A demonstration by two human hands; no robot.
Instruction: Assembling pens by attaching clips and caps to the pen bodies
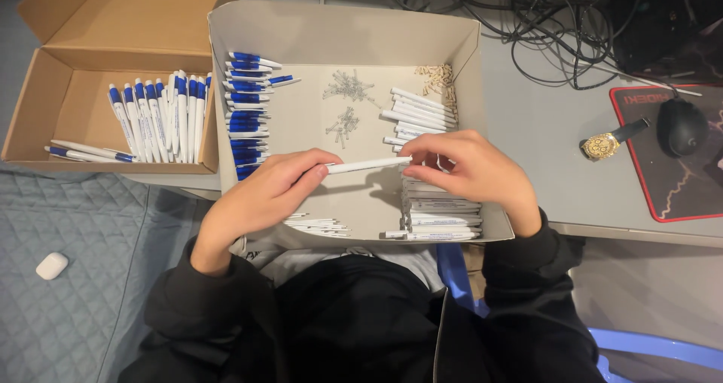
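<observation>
My left hand (265, 195) and my right hand (473, 170) hold one white pen barrel (367, 164) level between them, over a shallow grey tray (343, 25). The left hand pinches its left end, the right hand's fingertips are at its right end. Inside the tray lie a column of blue pen caps (247, 115) at the left, small metal springs (348, 89) in the middle, white barrels (418, 112) at the right, thin refills (316, 225) near the front, and a stack of white barrels (440, 217) under my right hand.
A brown cardboard box (53, 89) at the left holds assembled blue and white pens (158, 119). A gold wristwatch (606, 143), a black mouse (681, 125) on a red-edged pad and tangled cables (557, 21) lie on the grey desk at right. A small white case (51, 265) rests on the quilted cover.
</observation>
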